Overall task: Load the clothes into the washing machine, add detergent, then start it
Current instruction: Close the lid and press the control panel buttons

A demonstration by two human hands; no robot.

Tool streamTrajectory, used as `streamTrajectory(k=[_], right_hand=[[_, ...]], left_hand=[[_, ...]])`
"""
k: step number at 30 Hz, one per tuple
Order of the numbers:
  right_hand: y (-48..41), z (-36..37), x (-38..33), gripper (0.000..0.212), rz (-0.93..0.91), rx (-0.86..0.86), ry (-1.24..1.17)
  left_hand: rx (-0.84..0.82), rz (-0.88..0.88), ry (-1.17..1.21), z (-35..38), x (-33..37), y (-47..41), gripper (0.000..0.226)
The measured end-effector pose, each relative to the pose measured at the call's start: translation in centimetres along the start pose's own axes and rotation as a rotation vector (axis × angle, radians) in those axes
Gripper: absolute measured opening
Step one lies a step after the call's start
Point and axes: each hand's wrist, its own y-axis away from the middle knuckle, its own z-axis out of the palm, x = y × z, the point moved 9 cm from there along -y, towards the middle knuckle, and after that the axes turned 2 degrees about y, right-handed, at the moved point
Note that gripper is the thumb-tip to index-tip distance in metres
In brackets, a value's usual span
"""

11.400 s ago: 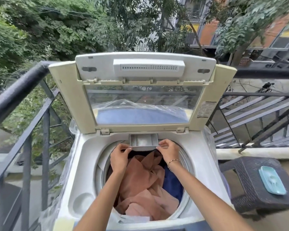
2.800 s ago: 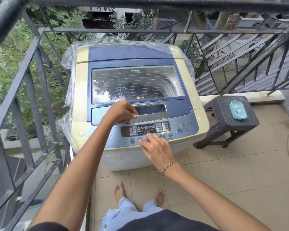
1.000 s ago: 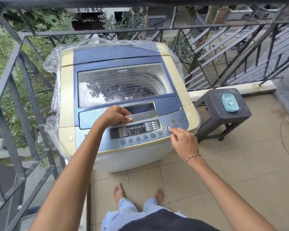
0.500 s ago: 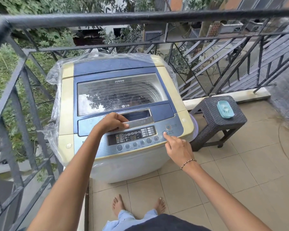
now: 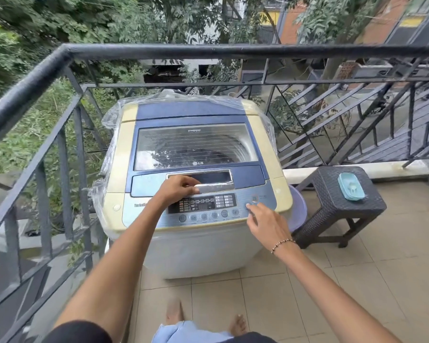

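Note:
The top-loading washing machine (image 5: 196, 120), blue and cream with a plastic cover round its back, stands on the balcony with its lid (image 5: 196, 147) down. The clothes inside are hidden behind the glare on the lid window. My left hand (image 5: 177, 188) rests with curled fingers on the silver lid handle (image 5: 216, 186), above the control panel (image 5: 203, 206). My right hand (image 5: 265, 224) reaches to the panel's right end, its fingertips touching a round button (image 5: 254, 198) area there.
A black metal railing (image 5: 60, 70) closes off the left and back of the machine. A dark wicker stool (image 5: 342, 196) with a light blue soap dish (image 5: 351, 186) stands to the right. A purple basin (image 5: 299, 211) sits between machine and stool. My bare feet stand on beige tiles.
The lid, open with clothes showing in the oldest frame, is down. My right hand has moved from the middle buttons to the panel's right end. The camera has tilted up.

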Motion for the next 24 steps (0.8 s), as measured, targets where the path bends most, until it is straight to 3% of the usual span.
streamTrajectory(k=[8, 24], right_hand=[[-3.3, -2.2, -1.8, 0.033, -0.092, 0.012, -0.039], [-9.1, -0.8, -7.0, 0.04, -0.215, -0.059, -0.098]], left_hand=[[0.069, -0.045, 0.04, 0.2, 0.0, 0.5, 0.026], [-0.001, -0.025, 0.013, 0.9, -0.6, 0.0, 0.026]])
